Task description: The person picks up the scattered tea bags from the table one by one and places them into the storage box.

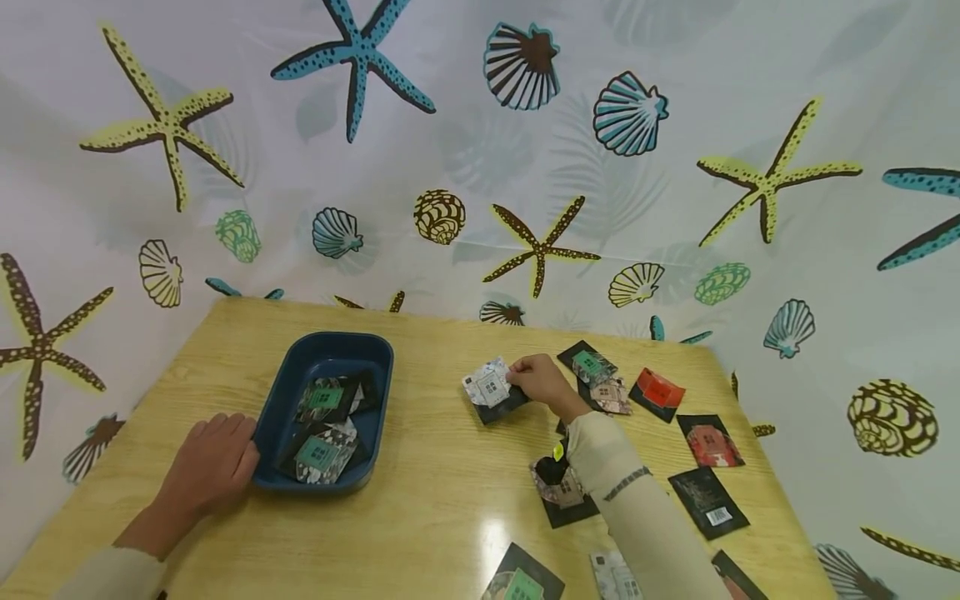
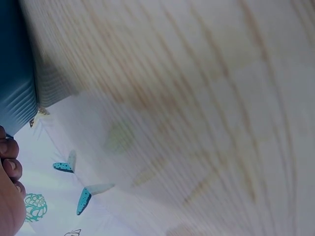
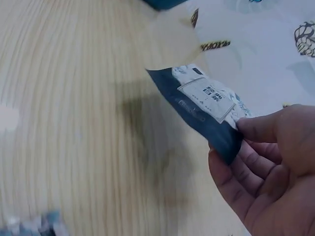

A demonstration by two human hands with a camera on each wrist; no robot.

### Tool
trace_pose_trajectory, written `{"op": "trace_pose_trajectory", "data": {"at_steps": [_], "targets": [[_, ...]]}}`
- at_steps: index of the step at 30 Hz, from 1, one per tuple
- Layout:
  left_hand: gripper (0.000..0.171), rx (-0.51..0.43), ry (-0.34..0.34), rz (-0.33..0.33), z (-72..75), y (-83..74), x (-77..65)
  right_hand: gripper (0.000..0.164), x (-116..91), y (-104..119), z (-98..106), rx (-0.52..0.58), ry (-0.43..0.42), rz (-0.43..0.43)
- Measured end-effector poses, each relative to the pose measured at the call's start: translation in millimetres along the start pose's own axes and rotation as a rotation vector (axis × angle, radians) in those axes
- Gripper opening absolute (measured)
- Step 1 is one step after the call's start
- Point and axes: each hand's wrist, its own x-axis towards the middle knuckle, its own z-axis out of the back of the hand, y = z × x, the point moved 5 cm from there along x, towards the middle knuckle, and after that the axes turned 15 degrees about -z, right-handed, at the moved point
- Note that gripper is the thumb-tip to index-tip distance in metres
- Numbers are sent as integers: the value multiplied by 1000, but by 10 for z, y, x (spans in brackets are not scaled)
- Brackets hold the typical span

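Note:
Between the thumb and fingers of my right hand is a small black-and-white sachet, held by one edge. In the right wrist view that sachet tilts above the wooden table, its white printed label showing. My left hand rests beside a dark blue plastic bin, fingertips right at its left wall. Several dark sachets with green labels, one of them near the front, lie inside the bin. The left wrist view catches only part of the left hand, near the bin's outer wall.
Several more sachets lie on the right side of the wooden table, including a red one and a back-side-up black one. Another, with a green label, lies near the front. A shell-patterned curtain hangs behind.

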Motion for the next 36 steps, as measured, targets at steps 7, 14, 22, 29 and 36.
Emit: {"op": "trace_pose_trajectory", "data": {"at_steps": [7,14,22,29,36], "targets": [[17,-10,-20,-4,-4,1,21,22,-74,334,-195,263,88,-59],[17,-17,-7,4,-50,-17,29,22,-270,807,-716,371,200,-39],[17,-3,-56,-38,-38,-15,91,14,-514,1127,-1345,268,165,16],[17,-16,-50,-37,-64,-11,110,18,-617,1220,-1556,131,98,85],[16,-11,-23,-13,-72,-12,94,39,-678,1293,-1376,-32,63,190]]}}
